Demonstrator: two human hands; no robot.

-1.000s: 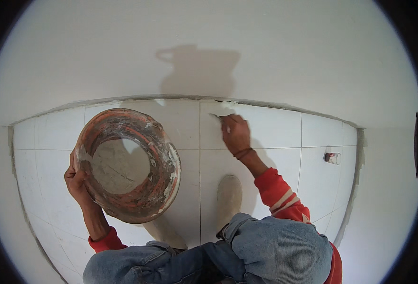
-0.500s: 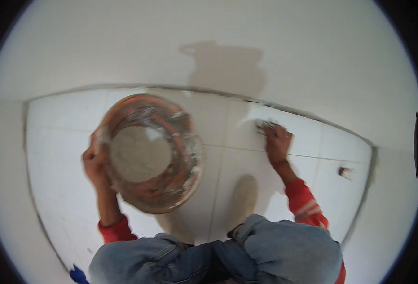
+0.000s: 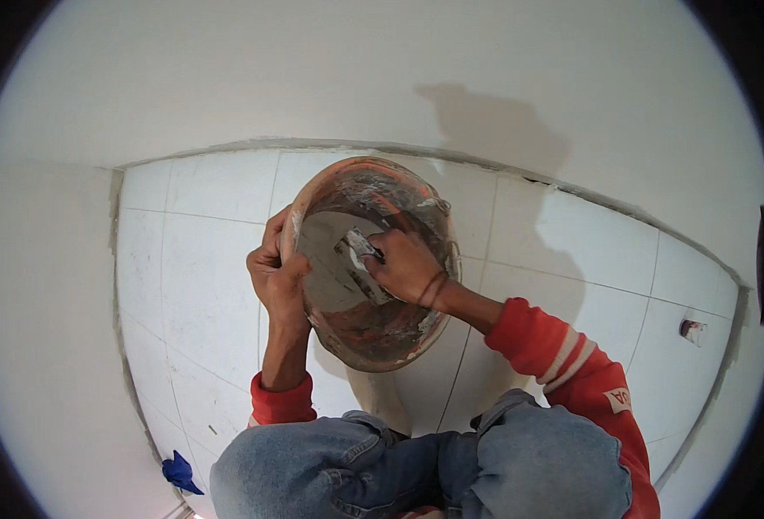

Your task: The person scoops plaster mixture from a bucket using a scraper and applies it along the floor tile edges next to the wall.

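Note:
An orange bucket [image 3: 356, 182], its inside smeared with dried grey residue, hangs tilted toward me above the tiled floor. Grey wet paste [image 3: 319, 233] lies in its bottom. My left hand [image 3: 278, 272] grips the bucket's left rim, thumb inside and fingers around the outside. Reaching into the bucket from the right, my right hand [image 3: 403, 266] is closed around a small trowel [image 3: 358, 240] coated in paste. The trowel's working end is down at the paste and partly hidden, so its exact shape cannot be made out.
White floor tiles [image 3: 209, 259] meet a pale wall [image 3: 313, 78] along a rough grey joint. A crumpled blue thing [image 3: 179, 472] lies at the lower left. A small dark-and-white object [image 3: 691, 331] rests on the floor at the right. My knees [image 3: 546, 458] are bent below the bucket.
My right hand with the trowel has come from the floor near the wall joint into the bucket. The bucket and my left hand appear further right in view.

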